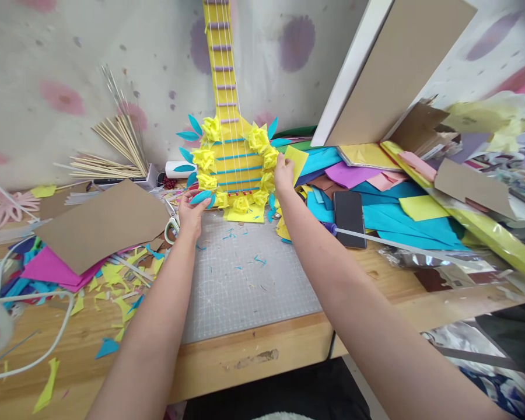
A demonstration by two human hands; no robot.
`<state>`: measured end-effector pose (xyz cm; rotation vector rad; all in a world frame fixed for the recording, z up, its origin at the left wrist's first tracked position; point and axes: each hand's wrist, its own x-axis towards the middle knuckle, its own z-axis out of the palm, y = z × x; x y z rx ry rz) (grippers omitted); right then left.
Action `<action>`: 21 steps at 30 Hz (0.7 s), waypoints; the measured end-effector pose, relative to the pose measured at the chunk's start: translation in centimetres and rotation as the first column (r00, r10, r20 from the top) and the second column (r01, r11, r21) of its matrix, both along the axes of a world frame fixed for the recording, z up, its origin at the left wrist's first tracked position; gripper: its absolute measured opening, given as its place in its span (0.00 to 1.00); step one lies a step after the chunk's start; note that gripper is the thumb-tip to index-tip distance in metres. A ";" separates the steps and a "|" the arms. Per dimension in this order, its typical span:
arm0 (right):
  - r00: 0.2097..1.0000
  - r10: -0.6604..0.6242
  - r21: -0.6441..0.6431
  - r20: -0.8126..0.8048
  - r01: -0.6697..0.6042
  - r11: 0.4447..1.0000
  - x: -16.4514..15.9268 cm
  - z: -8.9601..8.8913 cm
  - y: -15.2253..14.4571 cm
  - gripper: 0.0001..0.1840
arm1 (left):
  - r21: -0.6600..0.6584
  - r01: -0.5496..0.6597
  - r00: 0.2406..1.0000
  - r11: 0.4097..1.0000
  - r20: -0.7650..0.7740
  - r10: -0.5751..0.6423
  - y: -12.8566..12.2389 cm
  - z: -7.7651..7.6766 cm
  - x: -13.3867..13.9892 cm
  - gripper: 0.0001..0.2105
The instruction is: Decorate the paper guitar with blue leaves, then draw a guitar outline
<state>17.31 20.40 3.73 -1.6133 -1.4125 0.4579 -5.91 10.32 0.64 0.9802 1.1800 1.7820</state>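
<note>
One yellow craft guitar [241, 150] stands at the far edge of the grey cutting mat [254, 291], its neck running up past the top of the head view. Thick yellow flowers [203, 158] ring the body, pointed blue leaves [195, 124] fan from its sides, blue strips cross its face, and white strings [221, 58] pass over mauve frets to red dots near the bottom. The left hand [191, 211] is partly curled at the lower left rim beside a blue leaf; whether it grips leaf or rim, I cannot tell. The right hand [284, 175] has bent fingers against the flowers on the right side, near a yellow sheet [297, 158]; how firmly they hold, I cannot tell. Between the forearms, the mat gives open room down to the near edge of the wooden table [289, 344], crossed only by thin blue trimmings. Scissors [174, 226] and brown board [105, 224] crowd the mat's left edge; a phone [349, 219] and blue paper [402, 216] lie beyond its right edge.
</note>
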 end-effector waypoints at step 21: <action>0.939 0.050 -0.207 -0.341 -0.127 0.970 -1.0 2.2 -6.9 0.46 | -0.112 0.096 0.995 0.989 0.000 -0.097 -10.6 1.2 -2.0 0.27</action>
